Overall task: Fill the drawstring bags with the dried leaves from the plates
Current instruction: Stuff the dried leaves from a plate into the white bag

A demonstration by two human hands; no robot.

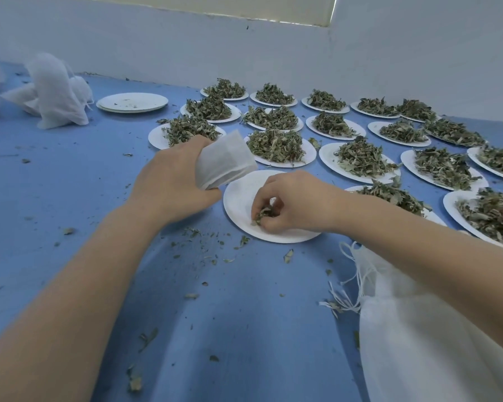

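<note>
My left hand [169, 181] grips a white drawstring bag [224, 161] and holds it tilted just above the left rim of a nearly bare white plate [238, 195]. On that plate my right hand [291, 204] pinches a small clump of dried green leaves [263, 213] between curled fingers. Several more white plates heaped with dried leaves [275, 145] fill the blue table behind and to the right. Part of the bag is hidden inside my left palm.
A stack of used plates [132, 102] sits at the back left, beside a heap of filled white bags [53, 91]. A pile of flat drawstring bags [413, 338] lies at the near right under my right forearm. Leaf crumbs litter the blue tabletop [70, 184]. White walls enclose the far side.
</note>
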